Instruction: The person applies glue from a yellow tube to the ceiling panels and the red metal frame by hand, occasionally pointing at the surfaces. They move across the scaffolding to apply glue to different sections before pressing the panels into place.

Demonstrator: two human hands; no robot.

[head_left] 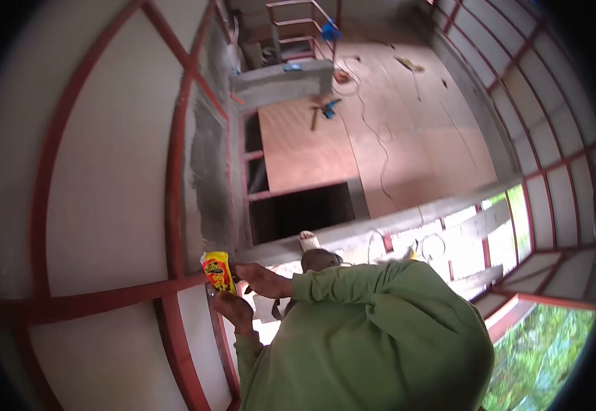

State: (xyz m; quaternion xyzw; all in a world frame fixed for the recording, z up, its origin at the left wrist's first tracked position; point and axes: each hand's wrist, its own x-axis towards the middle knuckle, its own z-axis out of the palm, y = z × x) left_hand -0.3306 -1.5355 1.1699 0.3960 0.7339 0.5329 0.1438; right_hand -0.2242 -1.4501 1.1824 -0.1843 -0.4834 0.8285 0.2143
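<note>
A small yellow and red packet (217, 271) with dark lettering is held up in front of the red frame on the left; what is inside cannot be seen. My left hand (234, 310) grips its lower end from below, the fingers closed around it. At the packet's right edge, my right hand (265, 280) has its fingers pinched against the side. Green long sleeves (339, 279) cover both arms. Part of one of my feet (307, 240) shows on the ledge beyond the hands.
Plywood sheets (421, 137) form a floor, with a dark opening (303, 211) near the ledge. A hammer (314, 118) and a blue power tool (330, 108) lie on the wood. A cord (364, 109) trails across. Red metal framing (177, 171) with pale panels rises at left.
</note>
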